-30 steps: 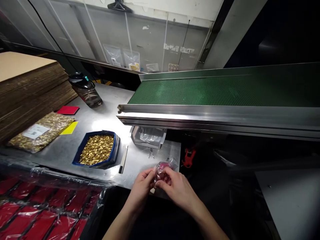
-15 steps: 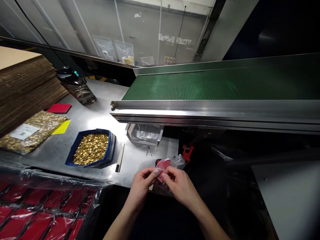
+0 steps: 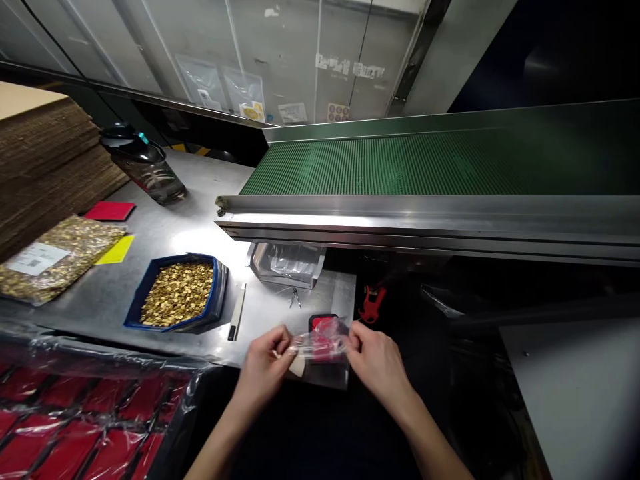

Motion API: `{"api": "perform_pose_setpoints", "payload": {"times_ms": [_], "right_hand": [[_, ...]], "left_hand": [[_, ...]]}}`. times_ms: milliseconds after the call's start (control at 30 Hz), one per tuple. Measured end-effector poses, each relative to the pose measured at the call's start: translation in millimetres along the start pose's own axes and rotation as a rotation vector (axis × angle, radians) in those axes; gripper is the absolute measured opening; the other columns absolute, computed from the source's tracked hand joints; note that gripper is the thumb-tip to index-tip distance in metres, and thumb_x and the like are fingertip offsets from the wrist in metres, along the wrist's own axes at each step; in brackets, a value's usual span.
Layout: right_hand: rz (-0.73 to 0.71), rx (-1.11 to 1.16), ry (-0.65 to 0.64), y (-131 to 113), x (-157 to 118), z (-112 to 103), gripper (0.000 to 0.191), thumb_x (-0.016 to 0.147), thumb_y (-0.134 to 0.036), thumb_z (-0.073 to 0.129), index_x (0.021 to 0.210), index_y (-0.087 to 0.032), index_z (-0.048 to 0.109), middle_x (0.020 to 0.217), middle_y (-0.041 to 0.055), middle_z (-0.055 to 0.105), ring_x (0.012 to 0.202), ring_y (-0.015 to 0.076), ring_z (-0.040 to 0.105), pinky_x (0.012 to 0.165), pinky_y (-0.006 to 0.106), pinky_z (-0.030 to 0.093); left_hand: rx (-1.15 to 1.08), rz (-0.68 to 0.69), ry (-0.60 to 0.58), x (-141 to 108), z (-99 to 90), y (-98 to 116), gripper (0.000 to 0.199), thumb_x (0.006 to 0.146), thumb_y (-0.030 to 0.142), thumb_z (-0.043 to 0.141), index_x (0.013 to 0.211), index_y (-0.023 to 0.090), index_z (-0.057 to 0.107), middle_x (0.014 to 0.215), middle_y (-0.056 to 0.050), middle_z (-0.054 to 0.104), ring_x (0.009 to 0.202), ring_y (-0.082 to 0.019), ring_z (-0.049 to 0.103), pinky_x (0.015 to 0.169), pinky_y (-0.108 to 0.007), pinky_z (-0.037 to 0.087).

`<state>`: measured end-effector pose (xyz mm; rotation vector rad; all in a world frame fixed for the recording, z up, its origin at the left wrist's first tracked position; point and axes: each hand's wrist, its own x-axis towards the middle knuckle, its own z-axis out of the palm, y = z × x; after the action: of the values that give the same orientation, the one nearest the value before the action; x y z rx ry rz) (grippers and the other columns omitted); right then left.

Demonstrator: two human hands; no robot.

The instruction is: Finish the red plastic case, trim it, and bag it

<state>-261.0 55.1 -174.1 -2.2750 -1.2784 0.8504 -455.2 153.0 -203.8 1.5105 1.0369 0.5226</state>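
Observation:
A clear plastic bag (image 3: pixel 313 342) is stretched between my two hands near the front edge of the metal table. My left hand (image 3: pixel 267 363) pinches its left end, fingers curled. At the other end, my right hand (image 3: pixel 376 353) pinches the plastic as well. Red shows through the film from a red piece with a black border (image 3: pixel 325 325) behind it; whether that piece is inside the bag or beneath it I cannot tell. A small beige piece (image 3: pixel 297 365) sits by my left fingers, partly hidden.
Left of my hands are a utility knife (image 3: pixel 237 313) and a blue bin (image 3: pixel 219 300) of small gold pieces. A steel tray (image 3: pixel 316 280) with clear bags stands below the green conveyor (image 3: pixel 350 167). A crate (image 3: pixel 175 427) of wrapped red pieces is at lower left.
My hands have moved apart, drawing the crumpled plastic out sideways. More of the red piece with the black border now shows between them. The view has shifted slightly.

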Motion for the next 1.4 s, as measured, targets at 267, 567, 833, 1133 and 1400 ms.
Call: {"api": "perform_pose_setpoints", "payload": {"times_ms": [267, 567, 833, 1133, 1400], "right_hand": [[-0.124, -0.067, -0.091, -16, -23, 15, 0.028, 0.094, -0.032, 0.058, 0.071, -0.024, 0.045, 0.059, -0.0055, 0.05, 0.053, 0.0132, 0.042, 0.058, 0.03, 0.022], [-0.105, -0.094, 0.167, -37, 0, 26, 0.021, 0.097, -0.024, 0.053, 0.076, -0.023, 0.058, 0.077, 0.0013, 0.066, 0.07, 0.0189, 0.059, 0.066, 0.031, 0.031], [-0.19, 0.406, -0.366, 3, -1, -16, 0.051, 0.076, -0.041, 0.084, 0.122, -0.03, 0.066, 0.115, -0.0009, 0.072, 0.095, 0.0163, 0.067, 0.079, 0.024, 0.051], [0.553, 1.059, -0.299, 45, -28, 92, 0.058, 0.076, -0.071, 0.077, 0.093, -0.016, 0.065, 0.096, 0.0093, 0.077, 0.056, 0.0079, 0.063, 0.05, 0.018, 0.049], [0.523, 1.288, -0.003, 45, -21, 90, 0.052, 0.078, -0.058, 0.084, 0.11, -0.02, 0.068, 0.104, 0.004, 0.075, 0.08, 0.012, 0.069, 0.062, 0.019, 0.053]], "left_hand": [[0.086, -0.034, 0.146, -3, 9.0, 0, 0.021, 0.084, 0.029, 0.068, 0.092, 0.027, 0.049, 0.064, 0.007, 0.05, 0.057, -0.016, 0.047, 0.058, -0.026, 0.033], [0.166, 0.073, 0.028, -15, 6.7, -1, 0.017, 0.088, 0.022, 0.062, 0.082, 0.025, 0.047, 0.067, 0.006, 0.044, 0.06, -0.015, 0.043, 0.059, -0.025, 0.034], [-0.254, -0.264, 0.004, -31, -28.8, -21, 0.04, 0.078, 0.046, 0.082, 0.077, 0.022, 0.051, 0.067, 0.005, 0.051, 0.062, -0.014, 0.047, 0.058, -0.023, 0.035], [-0.549, -0.464, 0.064, -46, -47.9, -48, 0.054, 0.067, 0.049, 0.094, 0.08, 0.021, 0.049, 0.061, 0.01, 0.047, 0.05, -0.006, 0.034, 0.047, -0.017, 0.028], [-0.54, -0.467, 0.015, -34, -27.0, -38, 0.051, 0.075, 0.052, 0.086, 0.082, 0.022, 0.046, 0.057, 0.011, 0.046, 0.048, -0.006, 0.033, 0.048, -0.017, 0.024]]}}
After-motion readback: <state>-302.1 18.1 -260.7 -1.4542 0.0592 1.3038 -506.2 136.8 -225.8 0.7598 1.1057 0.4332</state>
